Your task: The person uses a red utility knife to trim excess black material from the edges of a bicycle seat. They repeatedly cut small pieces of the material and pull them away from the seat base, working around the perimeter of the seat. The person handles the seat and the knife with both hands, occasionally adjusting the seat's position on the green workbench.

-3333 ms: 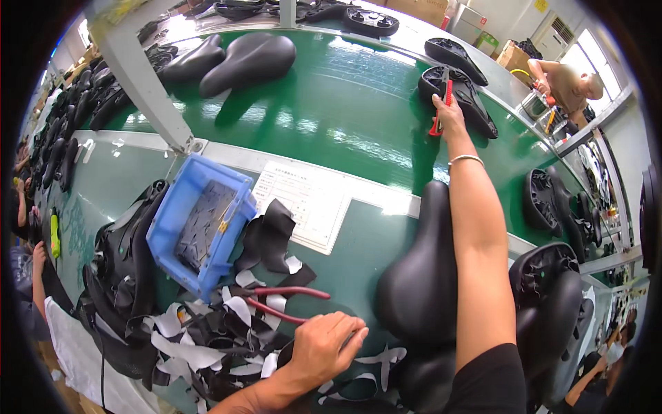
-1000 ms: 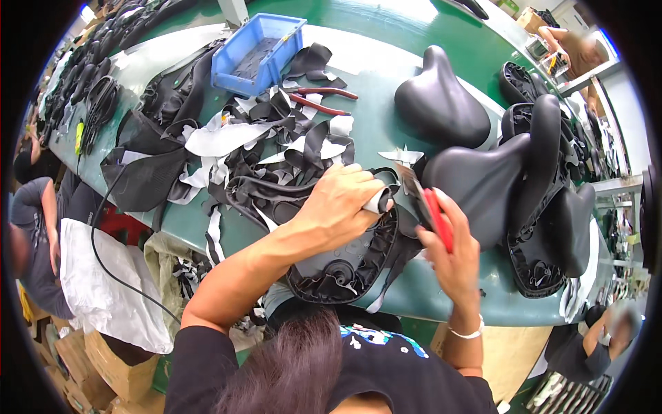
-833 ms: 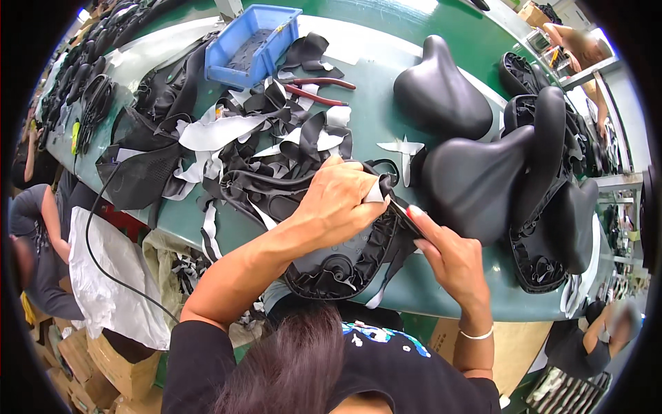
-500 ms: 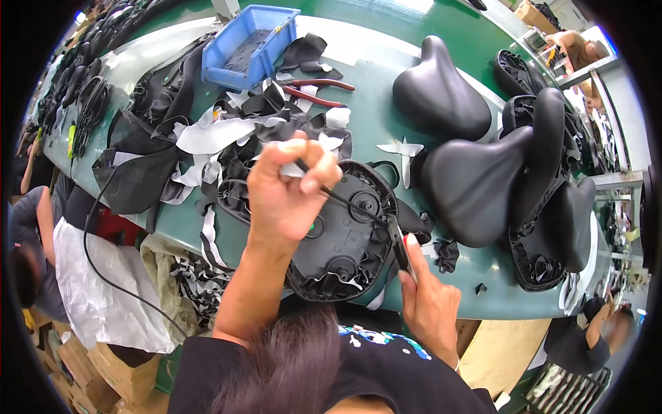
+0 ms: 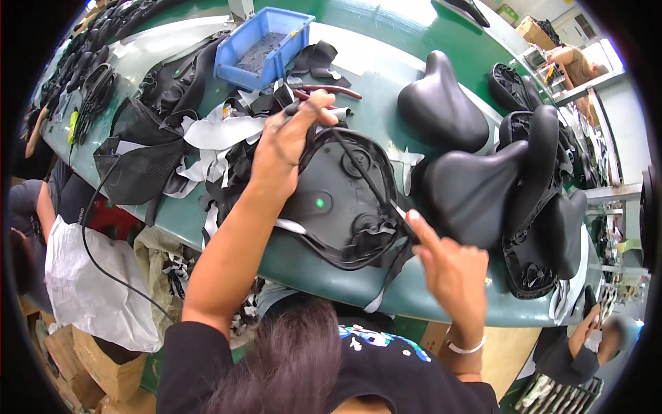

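Note:
An upturned bicycle saddle [image 5: 308, 201] lies on the table before me, its dark plastic base facing up and a green dot near the middle. My left hand [image 5: 288, 141] is closed at the saddle's far edge. It grips a thin black strip of cover material [image 5: 360, 164], which stretches taut across the base toward the right rim. In my right hand [image 5: 452, 269] is a slim knife [image 5: 407, 224] with a dark handle. Its pale blade meets the strip's end at the right rim.
Behind my left hand lie red-handled pliers [image 5: 338, 91], black and white scraps [image 5: 224, 134] and a blue bin [image 5: 265, 48]. Finished-looking black saddles [image 5: 476, 190] are piled at the right. A black cable [image 5: 86, 231] hangs over the table's left edge. Other people sit at both sides.
My left hand has moved away from me, drawing the strip longer and straighter. My right hand with the knife has shifted right and slightly up, and the saddle has turned a little.

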The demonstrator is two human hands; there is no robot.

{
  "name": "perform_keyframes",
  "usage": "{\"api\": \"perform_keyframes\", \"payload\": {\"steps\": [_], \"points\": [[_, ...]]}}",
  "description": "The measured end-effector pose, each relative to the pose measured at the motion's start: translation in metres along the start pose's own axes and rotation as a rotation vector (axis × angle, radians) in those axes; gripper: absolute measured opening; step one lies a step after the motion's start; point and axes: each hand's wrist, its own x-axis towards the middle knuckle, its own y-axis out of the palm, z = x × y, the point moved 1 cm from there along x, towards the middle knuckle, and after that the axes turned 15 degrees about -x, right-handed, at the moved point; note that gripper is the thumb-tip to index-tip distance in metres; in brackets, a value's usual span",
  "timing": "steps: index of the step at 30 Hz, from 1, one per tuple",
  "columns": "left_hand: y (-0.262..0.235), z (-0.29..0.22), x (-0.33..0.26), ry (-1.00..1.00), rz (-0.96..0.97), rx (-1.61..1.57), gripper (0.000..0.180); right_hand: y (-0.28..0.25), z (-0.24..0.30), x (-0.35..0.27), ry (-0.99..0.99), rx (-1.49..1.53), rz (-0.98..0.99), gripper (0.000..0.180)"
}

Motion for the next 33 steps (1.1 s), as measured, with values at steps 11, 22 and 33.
{"api": "perform_keyframes", "payload": {"steps": [11, 22, 33], "points": [[-0.019, -0.087, -0.036, 0.101, 0.301, -0.211, 0.053, -0.009, -0.038, 0.038, -0.336, -0.207, 0.029, 0.055], [0.004, -0.025, 0.015, -0.014, 1.03, 1.069, 0.022, -0.03, -0.025, 0.037, -0.252, -0.038, 0.05, 0.046], [0.019, -0.046, 0.016, 0.031, 0.116, -0.557, 0.032, 0.007, 0.0, -0.034, -0.039, 0.229, 0.089, 0.061]]}}
